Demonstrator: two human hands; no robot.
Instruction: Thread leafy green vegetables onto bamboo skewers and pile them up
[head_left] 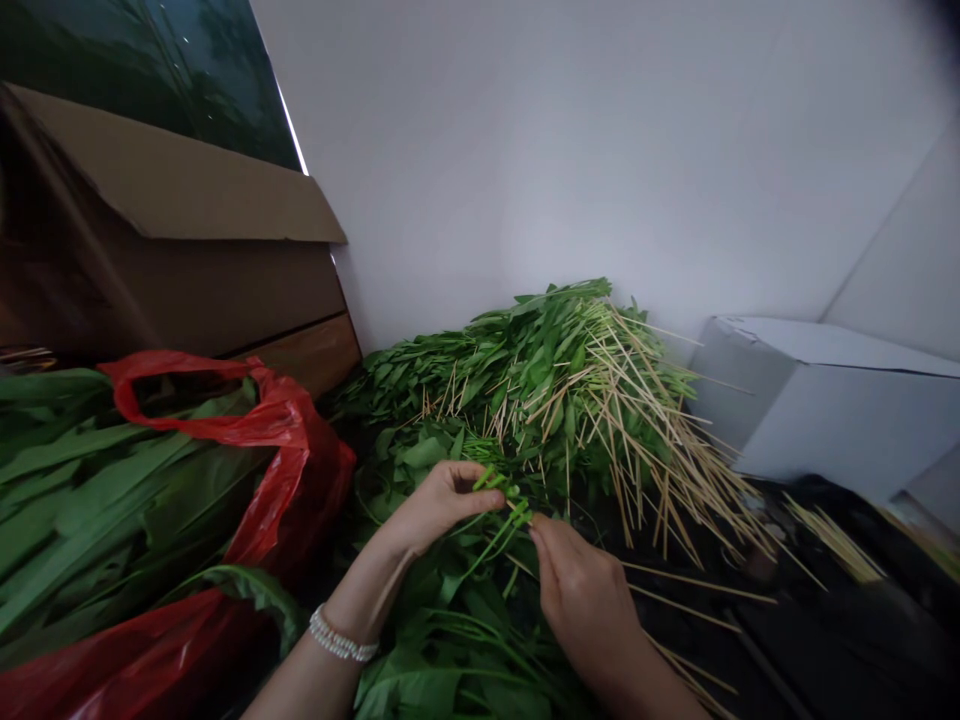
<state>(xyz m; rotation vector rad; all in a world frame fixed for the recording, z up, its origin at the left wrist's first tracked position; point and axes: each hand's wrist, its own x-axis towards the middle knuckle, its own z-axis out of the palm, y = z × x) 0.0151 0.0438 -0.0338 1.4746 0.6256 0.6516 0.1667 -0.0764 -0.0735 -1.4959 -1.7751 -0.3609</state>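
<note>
Near the middle of the head view, my left hand (442, 505) pinches a small bunch of green stems (487, 480) between thumb and fingers. Close by on its right, my right hand (581, 590) is closed on a thin wooden skewer (530, 522), of which only a short part shows at the stems. Most of that skewer is hidden by my fingers. Below both hands lie loose leafy greens (450, 670). Beyond them rises a large pile of skewered greens (525, 350), its pale wooden skewers (637, 430) pointing right and toward me.
At left, a red plastic bag (289, 440) holds long green leaves (90, 510). Behind it stands an open cardboard box (217, 285). A white box (840, 410) sits against the wall at right, with bundled loose skewers (836, 540) in front of it on a black surface.
</note>
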